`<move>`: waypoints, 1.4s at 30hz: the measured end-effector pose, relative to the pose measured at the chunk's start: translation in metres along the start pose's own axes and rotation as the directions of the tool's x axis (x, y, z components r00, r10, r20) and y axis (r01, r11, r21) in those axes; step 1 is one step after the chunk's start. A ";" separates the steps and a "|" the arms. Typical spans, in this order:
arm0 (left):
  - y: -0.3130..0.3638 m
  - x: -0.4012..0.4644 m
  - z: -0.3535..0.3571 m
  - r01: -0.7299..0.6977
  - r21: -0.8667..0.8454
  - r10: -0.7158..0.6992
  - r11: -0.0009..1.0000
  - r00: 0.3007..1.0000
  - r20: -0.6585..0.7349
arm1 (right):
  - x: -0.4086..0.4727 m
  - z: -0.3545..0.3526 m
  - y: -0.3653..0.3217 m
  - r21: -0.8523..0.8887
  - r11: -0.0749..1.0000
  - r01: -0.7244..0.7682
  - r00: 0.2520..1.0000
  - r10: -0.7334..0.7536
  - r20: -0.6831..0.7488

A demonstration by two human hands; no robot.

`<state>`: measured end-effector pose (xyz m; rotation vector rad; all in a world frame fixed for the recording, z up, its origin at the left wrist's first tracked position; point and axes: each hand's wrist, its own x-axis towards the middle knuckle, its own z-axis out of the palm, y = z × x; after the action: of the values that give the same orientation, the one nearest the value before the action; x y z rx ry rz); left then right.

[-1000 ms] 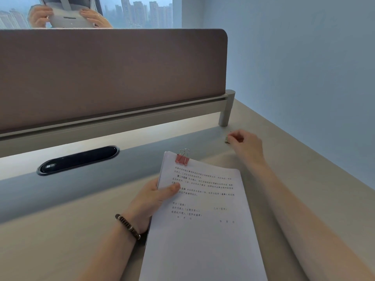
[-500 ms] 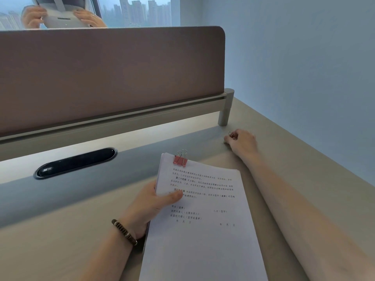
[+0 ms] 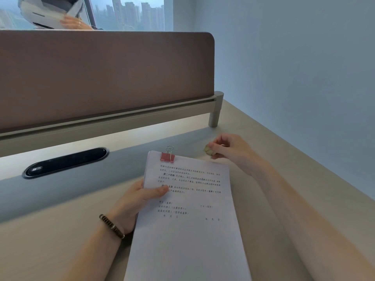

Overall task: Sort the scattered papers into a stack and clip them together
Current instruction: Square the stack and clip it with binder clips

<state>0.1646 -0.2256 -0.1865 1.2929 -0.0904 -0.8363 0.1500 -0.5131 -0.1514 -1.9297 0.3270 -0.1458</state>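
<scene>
A stack of white printed papers (image 3: 188,220) lies on the desk in front of me, long side running away from me. A red binder clip (image 3: 167,156) is clamped on its top edge near the left corner, wire handles up. My left hand (image 3: 136,201) grips the stack's left edge, thumb pressed on the top sheet. My right hand (image 3: 231,151) hovers just beyond the stack's top right corner and pinches a small yellow-green binder clip (image 3: 209,150) between thumb and fingers.
A brown partition panel (image 3: 105,78) on a metal rail closes off the back of the desk (image 3: 50,240). A black oval cable port (image 3: 65,162) sits at the left. A pale wall runs along the right edge. Beyond the partition, another person's hand holds a white object (image 3: 48,15).
My right hand has lifted off the desk near the rail post and come slightly toward the stack, now holding the yellow-green clip. The left hand and stack stayed put.
</scene>
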 end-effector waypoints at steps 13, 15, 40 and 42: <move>-0.001 0.002 -0.004 -0.006 -0.014 0.007 1.000 0.996 0.087 | -0.017 0.003 -0.006 -0.025 0.999 -0.036 0.975 0.041 0.220; -0.002 0.002 -0.003 -0.018 0.015 0.017 1.000 0.997 0.082 | -0.016 0.003 -0.004 -0.041 0.998 -0.047 0.971 0.056 0.233; -0.004 0.006 -0.003 -0.017 0.039 0.013 0.999 0.996 0.086 | -0.016 0.015 0.010 0.034 0.999 0.031 0.978 -0.037 0.204; -0.004 0.006 -0.003 -0.025 0.055 0.020 0.998 0.997 0.079 | -0.016 0.017 0.012 0.061 0.996 0.060 0.985 -0.069 0.159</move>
<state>0.1682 -0.2273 -0.1932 1.3088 -0.1914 -0.8704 0.1370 -0.4973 -0.1685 -1.8838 0.1516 -0.0405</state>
